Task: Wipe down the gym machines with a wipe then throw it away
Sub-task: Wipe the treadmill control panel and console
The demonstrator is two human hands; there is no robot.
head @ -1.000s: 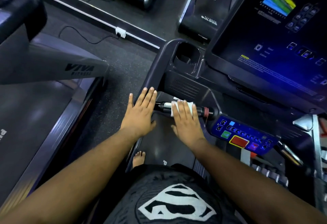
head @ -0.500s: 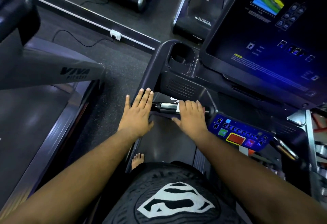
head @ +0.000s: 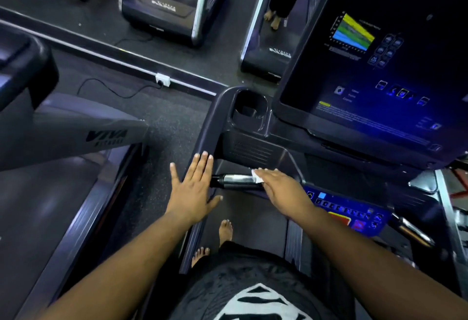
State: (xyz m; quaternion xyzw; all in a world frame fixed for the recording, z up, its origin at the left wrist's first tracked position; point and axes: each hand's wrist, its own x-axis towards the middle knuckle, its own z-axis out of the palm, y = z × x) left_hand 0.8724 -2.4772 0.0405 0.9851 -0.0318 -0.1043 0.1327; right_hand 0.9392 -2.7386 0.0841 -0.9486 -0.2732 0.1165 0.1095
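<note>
On grip bar point(head: 236, 179): right hand point(head: 281, 188) flat, fingers together, pressing wipe point(head: 257, 176); left hand point(head: 193, 188) spread on rail point(head: 202, 140); wiping unfinished, disposal pending

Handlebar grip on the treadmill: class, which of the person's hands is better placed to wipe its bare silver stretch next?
Right. The right hand already presses the wipe onto the handlebar grip; the left hand lies flat on the side rail, holding nothing.

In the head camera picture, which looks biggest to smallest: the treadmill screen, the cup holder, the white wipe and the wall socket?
1. Screen, by far the largest.
2. Cup holder.
3. Wipe and socket: both look small and alike; the right hand covers most of the wipe, so no ranking.
</note>
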